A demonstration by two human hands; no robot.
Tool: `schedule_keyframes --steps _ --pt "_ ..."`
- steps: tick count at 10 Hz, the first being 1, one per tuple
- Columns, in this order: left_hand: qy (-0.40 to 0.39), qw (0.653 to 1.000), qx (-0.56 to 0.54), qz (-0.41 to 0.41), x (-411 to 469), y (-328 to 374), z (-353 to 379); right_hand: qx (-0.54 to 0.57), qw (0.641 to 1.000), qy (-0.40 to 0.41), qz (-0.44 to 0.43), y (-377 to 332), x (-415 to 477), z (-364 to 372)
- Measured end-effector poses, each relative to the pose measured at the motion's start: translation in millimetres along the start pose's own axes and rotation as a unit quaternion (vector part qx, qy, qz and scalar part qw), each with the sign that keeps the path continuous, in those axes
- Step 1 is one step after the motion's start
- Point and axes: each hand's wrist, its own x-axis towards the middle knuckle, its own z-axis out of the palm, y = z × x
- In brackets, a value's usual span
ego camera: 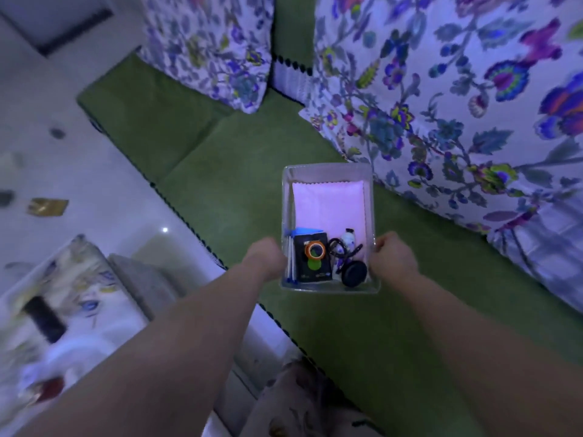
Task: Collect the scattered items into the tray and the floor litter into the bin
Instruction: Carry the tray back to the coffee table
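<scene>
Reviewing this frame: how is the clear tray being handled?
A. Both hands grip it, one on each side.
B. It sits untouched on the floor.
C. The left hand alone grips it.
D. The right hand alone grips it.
A: the left hand and the right hand each grip an opposite side wall of the clear tray, near its close end.

Clear rectangular tray (285,200) holds a pink cloth (328,206) (far end) and black pouch (312,263).
</scene>
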Motion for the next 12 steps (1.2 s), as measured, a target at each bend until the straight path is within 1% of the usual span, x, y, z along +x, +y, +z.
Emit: schedule_keyframes --steps 1,2,3,4,5,6,7,8,9,10,11,12 --pt "0.019 0.999 -0.042 -0.025 -21.4 -27.2 -15.8 -0.028 0.998 -0.015 -0.052 -30.1 -13.0 0.0" --pt "0.038 0.997 -0.048 -0.035 -42.7 -58.4 -32.0 -0.056 0.993 -0.030 -0.099 -66.4 -28.0 3.7" --pt "0.052 0.994 -0.081 -0.048 -54.7 -96.1 -44.9 -0.080 0.986 -0.043 -0.138 -107.3 -40.6 16.1" --pt "0.076 0.984 -0.137 -0.080 -66.6 -142.1 -59.6 -0.104 0.975 -0.064 -0.187 -155.0 -56.2 38.9" --pt "0.109 0.962 -0.217 -0.128 -74.3 -187.8 -67.8 -0.127 0.962 -0.089 -0.224 -199.9 -72.4 66.2" --pt "0.115 0.939 -0.275 -0.171 -76.6 -232.9 -74.8 -0.166 0.944 -0.113 -0.263 -241.1 -85.2 97.0" --pt "0.130 0.920 -0.310 -0.201 -72.5 -275.0 -77.9 -0.193 0.926 -0.135 -0.295 -276.7 -96.8 127.2" --pt "0.128 0.922 -0.295 -0.216 -87.8 -309.6 -84.8 -0.205 0.913 -0.158 -0.316 -307.6 -108.2 158.8" --pt "0.130 0.907 -0.314 -0.250 -93.1 -339.5 -76.3 -0.241 0.890 -0.182 -0.343 -335.9 -118.1 193.8" --pt "0.133 0.883 -0.338 -0.297 -99.2 -369.7 -66.8 -0.276 0.863 -0.205 -0.369 -360.6 -131.8 223.6" --pt "0.133 0.846 -0.390 -0.340 -112.0 -391.9 -58.9 -0.307 0.828 -0.237 -0.405 -384.1 -146.5 259.7" --pt "0.143 0.812 -0.414 -0.385 -124.9 -413.0 -50.5 -0.346 0.787 -0.259 -0.441 -404.9 -158.1 296.8"
